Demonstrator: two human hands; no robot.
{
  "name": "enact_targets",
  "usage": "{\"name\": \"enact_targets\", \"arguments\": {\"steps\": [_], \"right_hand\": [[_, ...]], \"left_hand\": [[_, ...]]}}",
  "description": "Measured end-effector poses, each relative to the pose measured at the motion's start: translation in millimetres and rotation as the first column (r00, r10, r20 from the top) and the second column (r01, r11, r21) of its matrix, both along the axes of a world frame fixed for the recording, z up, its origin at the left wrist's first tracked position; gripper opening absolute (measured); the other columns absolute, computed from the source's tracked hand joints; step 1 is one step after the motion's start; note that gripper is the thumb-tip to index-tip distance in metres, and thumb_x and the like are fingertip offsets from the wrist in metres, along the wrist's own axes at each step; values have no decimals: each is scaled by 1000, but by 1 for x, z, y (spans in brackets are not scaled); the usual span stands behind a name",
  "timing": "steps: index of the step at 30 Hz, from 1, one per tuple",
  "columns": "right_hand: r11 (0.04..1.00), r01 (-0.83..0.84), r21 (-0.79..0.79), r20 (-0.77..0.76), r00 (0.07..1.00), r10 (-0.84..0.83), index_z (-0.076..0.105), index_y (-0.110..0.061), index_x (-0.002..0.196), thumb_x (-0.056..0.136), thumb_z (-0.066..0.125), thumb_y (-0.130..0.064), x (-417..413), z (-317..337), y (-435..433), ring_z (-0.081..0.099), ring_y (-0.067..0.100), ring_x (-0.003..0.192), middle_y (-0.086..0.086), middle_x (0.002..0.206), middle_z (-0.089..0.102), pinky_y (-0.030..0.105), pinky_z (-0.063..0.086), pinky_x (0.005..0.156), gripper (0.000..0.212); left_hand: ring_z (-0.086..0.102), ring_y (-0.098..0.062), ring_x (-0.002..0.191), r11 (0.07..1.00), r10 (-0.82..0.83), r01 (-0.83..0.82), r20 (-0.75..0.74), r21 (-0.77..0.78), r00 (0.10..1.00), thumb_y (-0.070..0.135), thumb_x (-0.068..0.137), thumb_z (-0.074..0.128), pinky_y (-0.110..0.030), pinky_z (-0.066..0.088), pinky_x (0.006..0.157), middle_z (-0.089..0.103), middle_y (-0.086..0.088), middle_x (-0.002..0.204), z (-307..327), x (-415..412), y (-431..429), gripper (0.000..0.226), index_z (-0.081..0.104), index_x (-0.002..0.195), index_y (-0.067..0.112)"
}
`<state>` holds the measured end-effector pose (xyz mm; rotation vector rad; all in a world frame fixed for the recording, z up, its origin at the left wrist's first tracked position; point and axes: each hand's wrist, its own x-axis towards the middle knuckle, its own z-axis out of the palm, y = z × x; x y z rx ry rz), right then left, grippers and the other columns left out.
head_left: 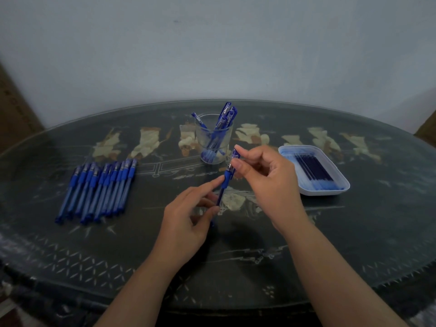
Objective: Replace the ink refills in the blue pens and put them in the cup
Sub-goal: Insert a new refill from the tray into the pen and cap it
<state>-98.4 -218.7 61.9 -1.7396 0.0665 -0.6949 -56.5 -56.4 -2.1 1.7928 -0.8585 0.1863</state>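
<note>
While left hand (188, 215) and right hand (264, 175) pinch it, blue pen (225, 180) slants away, upper end toward cup (214, 140)

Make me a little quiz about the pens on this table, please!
1. True or false: the glass cup has no pens in it.
2. Pick one: where do the refills lie? A) in the white tray B) in the cup C) on the floor
3. Fill the gap: the left hand and the right hand both hold the same blue ___.

Key: 1 false; 2 A; 3 pen
</note>
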Motion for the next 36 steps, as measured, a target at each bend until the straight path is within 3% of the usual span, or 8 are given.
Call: {"name": "enact_targets", "arguments": {"steps": [8, 12, 15, 20, 25, 28, 32, 36], "right_hand": [[1000, -1, -20, 16, 1000, 1, 65, -28, 79, 86, 72, -4, -3, 1, 4, 66, 3, 70, -2, 86, 73, 18, 53, 69, 26], [999, 30, -30, 13, 999, -29, 62, -28, 81, 87, 70, -5, -5, -1, 5, 69, 4, 76, -5, 91, 73, 19, 55, 71, 25], [995, 92, -44, -1, 996, -92, 62, -24, 91, 89, 69, -6, -7, -8, 5, 71, 10, 88, -4, 95, 73, 28, 58, 81, 20], [981, 190, 50, 21, 981, -191, 64, -16, 103, 89, 67, -5, -7, 14, -1, 72, 14, 81, 3, 90, 71, 32, 61, 74, 18], [930, 348, -120, 224, 922, -316, 57, -20, 102, 92, 66, -12, 23, 65, -9, 71, 13, 80, -2, 87, 69, 37, 60, 76, 16], [913, 363, -187, 283, 910, -304, 55, -22, 102, 93, 65, -13, 48, 82, -8, 70, 10, 81, -7, 89, 67, 29, 60, 72, 16], [884, 348, -312, 269, 925, -270, 56, -20, 101, 94, 64, -12, 77, 76, -3, 68, 5, 78, -9, 86, 64, 19, 56, 69, 14], [850, 303, -431, 181, 952, -247, 58, -15, 103, 93, 65, -13, 99, 60, -2, 67, 8, 74, -12, 77, 62, 26, 56, 72, 12]], "left_hand": [[64, -9, 93, 1000, 30, -30, 12, 8, 999, -4, 80, 73, -13, 52, 74, 60, 16, 102, -2, 0, 0, 72, 54, 133, 40], [64, -10, 92, 1000, 13, -13, -19, -1, 1000, -4, 81, 72, -13, 52, 73, 61, 14, 100, -1, -1, -1, 68, 55, 131, 39], [65, -11, 90, 1000, -16, 16, -70, -7, 997, -4, 82, 71, -15, 53, 72, 63, 10, 99, 0, 1, -2, 63, 58, 127, 37], [65, -8, 95, 999, 31, -31, -38, 9, 999, 8, 84, 72, -16, 52, 81, 63, 7, 107, 6, 16, 14, 43, 64, 123, 24], [61, -1, 94, 961, 276, -276, -97, 8, 956, 12, 88, 68, -10, 49, 81, 63, 4, 107, -3, 38, 39, 35, 63, 114, 35], [60, -1, 95, 942, 335, -336, -140, 20, 932, 14, 89, 66, -17, 50, 82, 60, 8, 108, -6, 40, 40, 36, 59, 112, 41], [58, 0, 98, 933, 359, -355, -108, 52, 927, 16, 88, 67, -24, 50, 87, 56, 14, 108, -6, 40, 38, 36, 60, 116, 37], [56, 5, 100, 926, 378, -372, -123, 63, 918, 18, 90, 65, -17, 46, 87, 54, 18, 108, -5, 41, 39, 34, 59, 115, 39]]}}
